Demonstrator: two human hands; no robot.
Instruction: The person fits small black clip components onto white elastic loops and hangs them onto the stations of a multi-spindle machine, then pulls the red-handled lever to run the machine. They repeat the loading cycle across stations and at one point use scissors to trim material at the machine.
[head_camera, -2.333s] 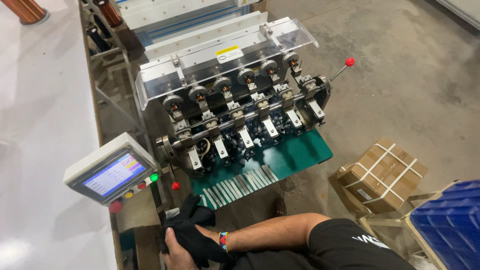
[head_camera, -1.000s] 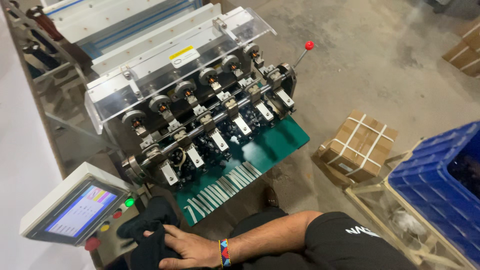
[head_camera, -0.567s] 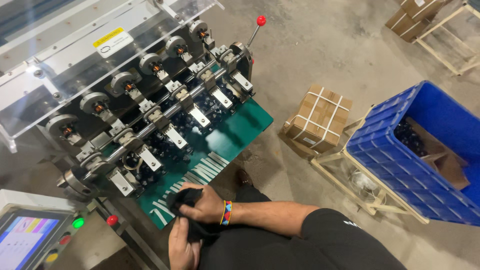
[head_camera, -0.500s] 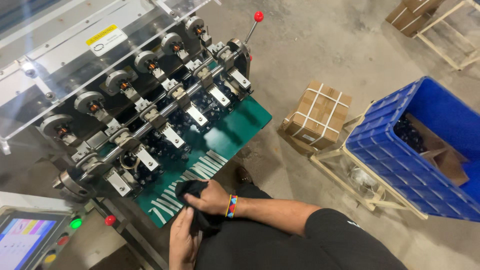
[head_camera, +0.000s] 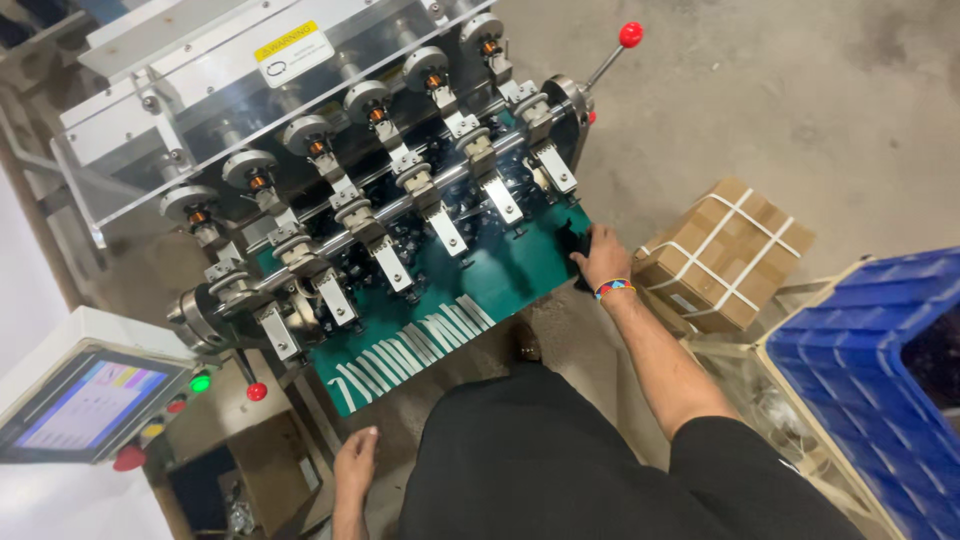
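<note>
My right hand (head_camera: 603, 262), with a coloured band at the wrist, presses a black cloth (head_camera: 574, 243) against the right end of the machine's green plate (head_camera: 500, 275). My left hand (head_camera: 354, 464) hangs low beside my black-clothed lap, fingers loose and holding nothing, just below the plate's front edge. A row of several metal strips (head_camera: 410, 350) lies fanned along the front of the green plate. Above it stands a line of roller heads with clamps (head_camera: 400, 165).
A touch-screen panel (head_camera: 85, 405) with coloured buttons is at lower left. A red-knobbed lever (head_camera: 628, 36) sticks up at the machine's right end. A strapped cardboard box (head_camera: 725, 255) and a blue plastic crate (head_camera: 870, 370) stand on the concrete floor at right.
Both hands were together on the black cloth in front of me. Now my right hand has carried the cloth out to the plate's right end, and my left hand has let go and dropped.
</note>
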